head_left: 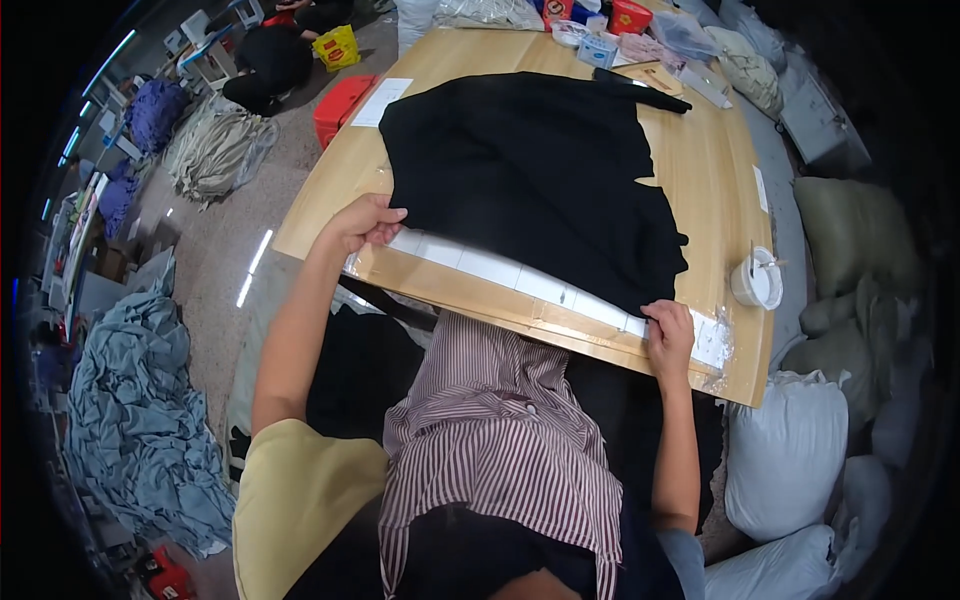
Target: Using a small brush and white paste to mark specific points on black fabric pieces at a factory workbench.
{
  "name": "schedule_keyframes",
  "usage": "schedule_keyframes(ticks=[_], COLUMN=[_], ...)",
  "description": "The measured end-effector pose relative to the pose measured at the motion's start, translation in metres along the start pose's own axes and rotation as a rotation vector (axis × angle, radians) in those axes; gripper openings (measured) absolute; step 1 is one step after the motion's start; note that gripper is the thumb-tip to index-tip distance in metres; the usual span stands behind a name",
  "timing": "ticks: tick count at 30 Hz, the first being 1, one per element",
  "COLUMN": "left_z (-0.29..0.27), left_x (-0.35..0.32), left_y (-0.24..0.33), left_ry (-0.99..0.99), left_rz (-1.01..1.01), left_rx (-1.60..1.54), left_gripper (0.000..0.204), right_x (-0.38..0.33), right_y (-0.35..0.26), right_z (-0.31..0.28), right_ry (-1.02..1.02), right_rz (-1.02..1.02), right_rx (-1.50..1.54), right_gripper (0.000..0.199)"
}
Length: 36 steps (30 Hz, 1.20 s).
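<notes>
A black knit garment piece (pixel 510 170) lies spread over the wooden table (pixel 720 190), with ragged notches along its right edge and a narrow strip reaching out at the upper right. My left hand (pixel 370 222) pinches its near left corner between thumb and fingers. At the near right corner, my right hand (pixel 668 328) grips the cloth the same way. Between the hands, the garment's lower edge runs along a white marked strip (pixel 520 280) fixed near the table's front edge. Part of that strip is covered by the cloth.
A white tub (pixel 758 280) stands at the table's right edge. Boxes and red containers (pixel 628 16) crowd the far end. Left on the floor are blue-grey cloth (pixel 145 400) and a beige heap (pixel 215 150); stuffed white sacks (pixel 785 440) sit right. Another person (pixel 272 62) is at far left.
</notes>
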<state>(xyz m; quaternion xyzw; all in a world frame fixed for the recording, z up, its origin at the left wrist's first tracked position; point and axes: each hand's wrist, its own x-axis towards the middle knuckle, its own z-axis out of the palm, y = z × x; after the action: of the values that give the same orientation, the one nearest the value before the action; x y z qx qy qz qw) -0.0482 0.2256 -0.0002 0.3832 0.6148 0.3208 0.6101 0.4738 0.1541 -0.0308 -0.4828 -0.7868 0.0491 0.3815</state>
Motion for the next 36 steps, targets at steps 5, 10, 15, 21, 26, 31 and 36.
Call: schedule_keyframes(ticks=[5,10,15,21,26,31,36], left_z=[0.006,0.02,0.077,0.297,0.401,0.415,0.441], left_x=[-0.001,0.009,-0.017,-0.043,-0.019,-0.01,-0.002], left_y=[-0.015,-0.035,-0.041,-0.036,-0.02,-0.019,-0.019], left_ry=[-0.045,0.357,0.893,0.047,-0.093,-0.05,-0.103], left_rz=[0.026,0.421,0.53,1.231,1.224,1.16,1.275], left_rx=[-0.045,0.71,0.7,0.667,0.712,0.882,0.908], left_gripper=[0.013,0.034,0.033,0.016,0.017,0.014,0.01], right_x=[-0.003,-0.007,-0.022,-0.038,-0.05,-0.06,-0.063], right_y=[0.0,-0.003,0.008,0.032,0.041,0.042,0.049], right_z=[0.002,0.004,-0.006,-0.019,-0.024,-0.037,-0.041], right_ry=[0.041,0.114,0.157,0.501,0.554,0.624,0.653], right_rz=[0.034,0.078,0.15,0.542,0.652,0.674,0.637], right_rx=[-0.032,-0.093,-0.003,0.382,0.621,0.881,0.998], right_gripper=[0.023,0.026,0.034,0.017,0.016,0.015,0.015])
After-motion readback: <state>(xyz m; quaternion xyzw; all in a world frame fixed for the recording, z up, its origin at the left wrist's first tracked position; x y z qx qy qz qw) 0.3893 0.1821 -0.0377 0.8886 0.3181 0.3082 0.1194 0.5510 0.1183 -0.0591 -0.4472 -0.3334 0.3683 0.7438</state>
